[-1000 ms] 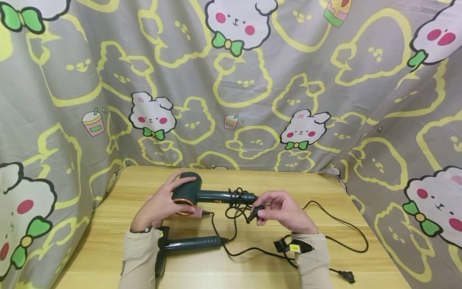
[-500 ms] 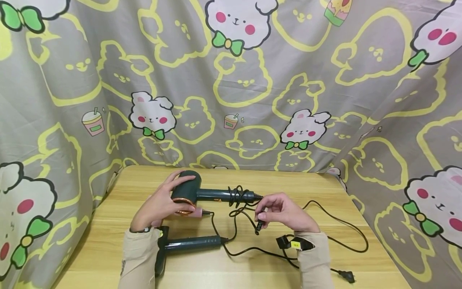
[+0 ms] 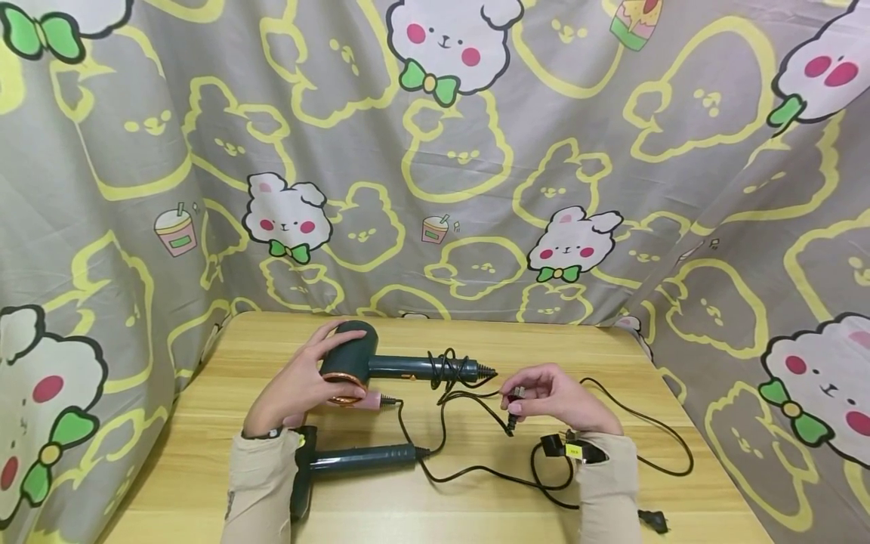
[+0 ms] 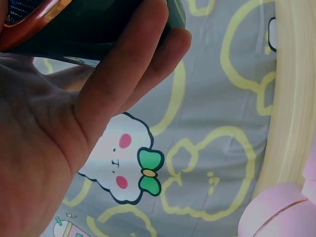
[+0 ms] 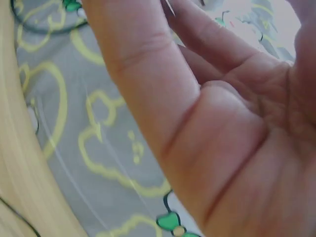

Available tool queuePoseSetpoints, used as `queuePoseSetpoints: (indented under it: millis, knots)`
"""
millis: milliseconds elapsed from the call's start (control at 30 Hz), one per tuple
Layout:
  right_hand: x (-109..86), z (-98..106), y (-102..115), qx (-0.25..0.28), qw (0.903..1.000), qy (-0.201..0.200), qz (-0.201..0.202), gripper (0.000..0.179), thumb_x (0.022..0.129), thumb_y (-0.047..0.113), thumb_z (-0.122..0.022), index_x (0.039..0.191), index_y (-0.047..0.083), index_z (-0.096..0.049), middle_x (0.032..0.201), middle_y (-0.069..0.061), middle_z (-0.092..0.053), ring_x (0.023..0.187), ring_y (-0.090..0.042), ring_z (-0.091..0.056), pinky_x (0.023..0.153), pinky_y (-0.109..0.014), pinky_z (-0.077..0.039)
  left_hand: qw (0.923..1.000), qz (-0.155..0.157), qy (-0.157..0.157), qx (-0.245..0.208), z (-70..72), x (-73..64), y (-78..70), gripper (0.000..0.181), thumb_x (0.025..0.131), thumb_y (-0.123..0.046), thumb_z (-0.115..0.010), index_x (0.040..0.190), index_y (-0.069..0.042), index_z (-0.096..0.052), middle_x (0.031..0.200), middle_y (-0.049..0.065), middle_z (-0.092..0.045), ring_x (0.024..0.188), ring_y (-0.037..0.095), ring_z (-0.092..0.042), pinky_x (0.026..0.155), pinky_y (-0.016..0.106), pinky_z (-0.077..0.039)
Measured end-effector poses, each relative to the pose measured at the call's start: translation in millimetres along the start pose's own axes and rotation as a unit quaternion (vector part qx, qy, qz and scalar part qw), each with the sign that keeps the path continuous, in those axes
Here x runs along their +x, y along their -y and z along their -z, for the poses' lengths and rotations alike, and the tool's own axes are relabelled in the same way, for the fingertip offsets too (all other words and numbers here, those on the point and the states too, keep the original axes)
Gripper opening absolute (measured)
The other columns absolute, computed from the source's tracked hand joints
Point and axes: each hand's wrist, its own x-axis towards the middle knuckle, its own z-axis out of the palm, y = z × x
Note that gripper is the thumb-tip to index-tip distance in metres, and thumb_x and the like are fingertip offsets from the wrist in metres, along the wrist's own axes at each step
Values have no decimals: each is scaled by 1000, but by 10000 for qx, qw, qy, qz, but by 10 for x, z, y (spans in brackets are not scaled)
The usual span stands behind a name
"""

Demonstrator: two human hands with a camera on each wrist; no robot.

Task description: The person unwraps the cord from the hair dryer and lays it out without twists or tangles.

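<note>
My left hand (image 3: 295,389) grips the round head of a dark green hair dryer (image 3: 353,355) with a copper-coloured rim. Its handle points right, and several turns of black cord (image 3: 448,368) loop round the handle's end. In the left wrist view, the fingers spread along the hair dryer (image 4: 94,32). My right hand (image 3: 557,397) pinches a black power plug (image 3: 514,415) between thumb and fingers, right of the handle. The right wrist view shows the right hand (image 5: 197,113) close up, its plug hidden.
A second dark green hair dryer (image 3: 363,459) lies nearer on the wooden table (image 3: 435,521), partly behind the left sleeve. A pink hair dryer (image 3: 370,401) lies mostly hidden under the left hand. Black cord (image 3: 499,470) trails right, and a loose plug (image 3: 655,521) lies by the right sleeve.
My right hand has moved right with the plug, which has tipped to hang more upright. The cord between handle and plug is drawn out further. My left hand stays almost still.
</note>
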Motion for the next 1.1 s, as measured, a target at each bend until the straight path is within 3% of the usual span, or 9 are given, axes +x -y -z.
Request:
queuePoseSetpoints:
  millis: [267,433,567,800,967,1100]
  knots:
    - [50,59,-146,-711,9917,-540,-928,31,94,17,-77,119,-1,-71,105,-15,-78,87,-24,-77,82,-49,-62,10000,-24,-6,-50,9,-9,-10,86,68,-48,-96,144,-45,-55,166,-2,-30,136,43,-50,100,57,-51]
    - [126,46,-214,-914,9839,-960,-1196,37,94,24,-77,120,-1,-69,98,-14,-78,82,-27,-75,79,-49,-62,10000,-21,2,11,3,-9,-22,86,68,-48,-95,144,-43,-56,167,1,-30,136,46,-49,101,61,-51]
    - [171,27,-241,-551,9799,-1455,-1250,42,95,19,-76,128,-5,-64,101,-13,-75,80,-25,-75,81,-48,-62,10000,-28,39,29,-11,1,-31,86,69,-48,-95,145,-41,-56,167,1,-30,136,47,-49,101,63,-50]
    - [248,-42,-249,127,9725,-2027,-1140,37,97,1,-64,132,-12,-61,112,-17,-70,90,-23,-77,83,-33,-63,9998,-58,181,-77,-41,20,-82,85,70,-47,-94,145,-42,-55,168,2,-30,136,47,-50,101,59,-49]
    - [289,-89,-214,150,9646,-2386,-1118,32,98,4,-66,127,-10,-63,114,-14,-71,90,-16,-75,86,-35,-62,9995,-92,257,-165,-72,22,-89,85,70,-45,-95,145,-42,-55,168,5,-28,137,48,-49,103,59,-48]
    - [297,-102,-177,417,9626,-2546,-831,31,99,4,-65,125,-12,-60,106,-9,-73,92,-17,-76,86,-31,-62,9994,-115,300,-138,-93,30,-71,85,70,-45,-94,146,-43,-54,169,6,-27,136,48,-50,103,59,-48]
